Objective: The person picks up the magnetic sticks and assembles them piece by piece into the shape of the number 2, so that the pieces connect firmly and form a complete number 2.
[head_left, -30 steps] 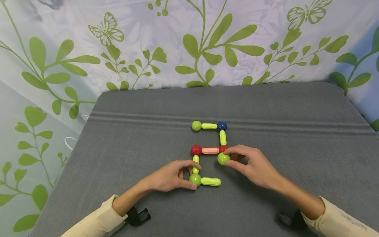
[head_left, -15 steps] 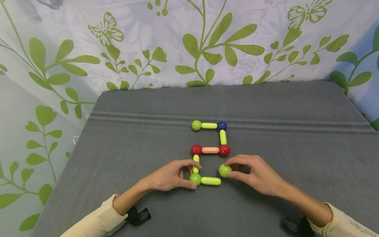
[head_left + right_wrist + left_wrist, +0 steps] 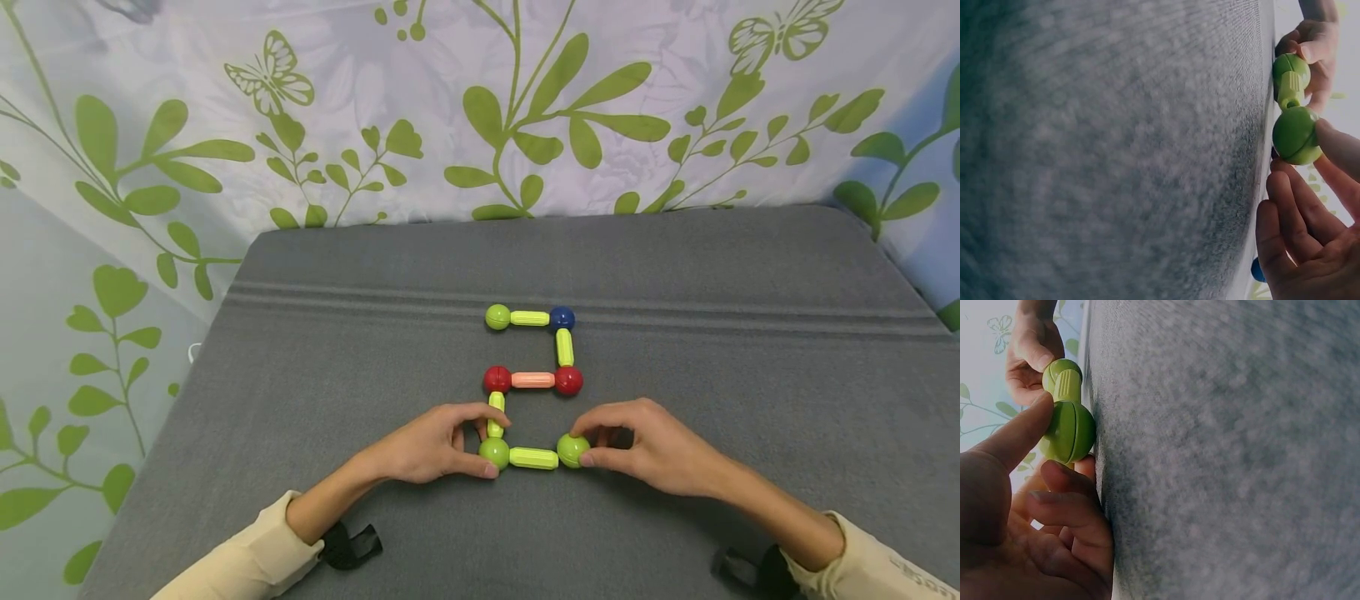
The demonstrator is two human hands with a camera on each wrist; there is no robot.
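In the head view, my left hand (image 3: 431,446) holds the lower left green ball (image 3: 494,453), thumb at its near side and fingers over the upright yellow-green rod (image 3: 497,410). My right hand (image 3: 648,446) pinches another green ball (image 3: 573,450) between thumb and fingers. That ball sits at the right end of the lower yellow-green rod (image 3: 534,458), whose left end meets the first ball. In the right wrist view, the pinched ball (image 3: 1296,135) is right at the rod's end. The left wrist view shows my left thumb against its ball (image 3: 1067,432).
Beyond my hands the chain continues: two red balls (image 3: 497,380) joined by a pink rod (image 3: 533,380), then a yellow-green rod (image 3: 565,347), a blue ball (image 3: 562,318), and a rod leading to a green ball (image 3: 498,317). Everything lies on a grey cloth surface (image 3: 360,333) before a leaf-patterned curtain (image 3: 420,108).
My right hand has brought its green ball from beside the right red ball toward me, down to the free end of the lower rod. My left hand stays in place.
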